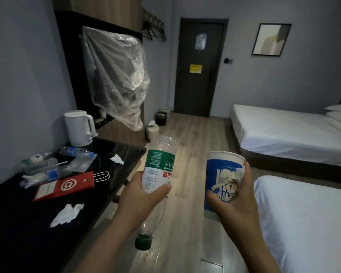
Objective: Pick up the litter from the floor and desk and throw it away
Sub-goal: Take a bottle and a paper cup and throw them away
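My left hand point(144, 196) grips an empty clear plastic bottle point(159, 160) with a green label, held upside down so its green cap points at the floor. My right hand point(234, 196) holds a blue and white paper cup point(217, 174), with a crumpled tissue point(239, 171) pinched against the cup's side. Both are held over the wooden floor between desk and bed. On the black desk point(12, 243) at the left lie two crumpled tissues point(67, 214), point(117, 159), several empty plastic bottles point(75, 151) and a red card point(65, 186).
A white kettle point(79, 128) stands at the desk's far end. Two dark bins point(161, 118) stand on the floor near the closed door point(200, 67). A clear plastic bag point(118, 75) hangs over the TV. Two white beds point(283, 131) fill the right side.
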The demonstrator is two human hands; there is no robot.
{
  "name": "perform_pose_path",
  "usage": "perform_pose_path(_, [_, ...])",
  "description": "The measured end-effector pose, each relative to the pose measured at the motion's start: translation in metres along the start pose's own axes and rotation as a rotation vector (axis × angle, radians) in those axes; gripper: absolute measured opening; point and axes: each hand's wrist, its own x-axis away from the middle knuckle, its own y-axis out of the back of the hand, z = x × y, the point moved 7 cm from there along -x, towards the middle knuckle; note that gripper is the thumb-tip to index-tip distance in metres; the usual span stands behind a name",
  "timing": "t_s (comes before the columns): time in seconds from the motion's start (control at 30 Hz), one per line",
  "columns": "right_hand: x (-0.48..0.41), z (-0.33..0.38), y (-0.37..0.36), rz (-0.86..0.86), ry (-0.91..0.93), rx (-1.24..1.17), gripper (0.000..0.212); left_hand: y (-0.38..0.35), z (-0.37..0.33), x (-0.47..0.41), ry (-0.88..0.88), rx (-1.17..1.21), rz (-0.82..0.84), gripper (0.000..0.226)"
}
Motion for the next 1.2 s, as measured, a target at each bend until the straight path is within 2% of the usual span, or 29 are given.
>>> perform_pose_path(0.23, [-0.045,-0.034,0.018,-0.051,-0.065,0.017,0.106,-0.057,0.007,-0.066,-0.022,-0.019,0.127,0.068])
perform_pose_path(0.37, [-0.096,-0.049,-0.003,-0.054,-0.051,0.074,0.101,-0.065,0.013,-0.126,-0.040,0.005,0.141,0.068])
perform_pose_path(0.53, [-0.172,-0.066,-0.041,-0.048,-0.036,0.130,0.108,-0.062,0.016,-0.212,-0.033,0.051,0.128,0.070])
perform_pose_path(0.77, [-0.263,-0.086,-0.079,-0.057,-0.005,0.176,0.100,-0.083,0.020,-0.314,-0.032,0.063,0.164,0.071])
perform_pose_path(0.97, [-0.344,-0.125,-0.077,-0.082,-0.035,0.186,0.101,-0.133,0.012,-0.390,-0.041,0.030,0.192,0.069])
perform_pose_path(1.2, [-0.470,-0.170,-0.059,-0.029,-0.011,0.155,0.109,-0.200,-0.006,-0.485,-0.027,0.041,0.141,0.069])
